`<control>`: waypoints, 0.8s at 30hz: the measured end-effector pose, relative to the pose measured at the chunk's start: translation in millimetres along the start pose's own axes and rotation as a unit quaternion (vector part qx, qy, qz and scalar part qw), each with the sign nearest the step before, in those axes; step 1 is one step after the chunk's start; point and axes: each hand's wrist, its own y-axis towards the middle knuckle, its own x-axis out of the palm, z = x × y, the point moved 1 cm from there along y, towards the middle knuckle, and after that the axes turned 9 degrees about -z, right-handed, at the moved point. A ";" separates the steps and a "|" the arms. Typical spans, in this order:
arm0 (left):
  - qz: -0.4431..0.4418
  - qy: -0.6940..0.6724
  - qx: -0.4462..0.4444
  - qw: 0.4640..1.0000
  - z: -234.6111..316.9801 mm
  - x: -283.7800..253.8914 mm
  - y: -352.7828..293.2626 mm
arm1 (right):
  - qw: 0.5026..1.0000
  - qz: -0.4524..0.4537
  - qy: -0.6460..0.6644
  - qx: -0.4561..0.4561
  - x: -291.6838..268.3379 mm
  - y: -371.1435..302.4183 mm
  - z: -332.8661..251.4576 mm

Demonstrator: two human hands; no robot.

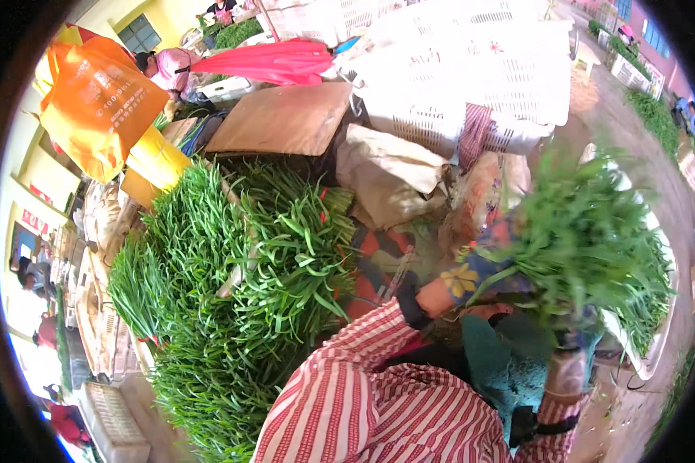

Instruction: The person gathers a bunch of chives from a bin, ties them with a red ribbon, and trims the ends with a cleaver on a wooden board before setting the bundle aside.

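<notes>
Both hands, left hand [440, 297] and right hand [567, 370], grip one leafy green chive bunch [587, 231]; stacked tied green bundles [232, 270] lie finished beside.

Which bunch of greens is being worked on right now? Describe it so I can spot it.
Start from the big heap of bundled greens at left, then go right past the striped sleeve. The bunch of greens is lifted in the air, gripped by the left hand and right hand. Unlike the stacked bundles, it fans out loose and blurred.
</notes>
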 end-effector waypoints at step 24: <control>0.693 0.161 -0.110 0.694 35.7 -110.6 -496.0 | 0.942 -0.172 0.286 -0.029 84.8 9.6 15.7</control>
